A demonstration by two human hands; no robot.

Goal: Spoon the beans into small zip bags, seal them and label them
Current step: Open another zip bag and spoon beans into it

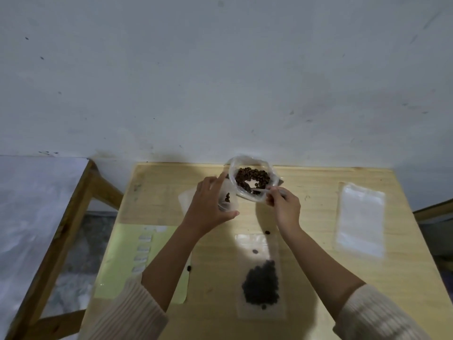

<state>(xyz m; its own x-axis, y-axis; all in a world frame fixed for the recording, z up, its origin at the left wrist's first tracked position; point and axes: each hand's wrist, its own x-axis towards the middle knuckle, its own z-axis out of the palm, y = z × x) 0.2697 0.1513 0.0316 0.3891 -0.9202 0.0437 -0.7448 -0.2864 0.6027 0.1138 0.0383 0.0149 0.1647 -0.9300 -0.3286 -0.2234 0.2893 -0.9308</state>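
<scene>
A clear bag of brown beans stands open at the table's far edge. My left hand holds a small zip bag open beside it; a few beans lie inside. My right hand pinches a clear plastic spoon, whose bowl reaches into the bean bag. Nearer to me, a filled zip bag lies flat on the table with a dark heap of beans in it.
A yellow label sheet with several white labels lies at the left of the wooden table. An empty zip bag lies at the right. Loose beans are scattered near the middle. A wooden frame stands left.
</scene>
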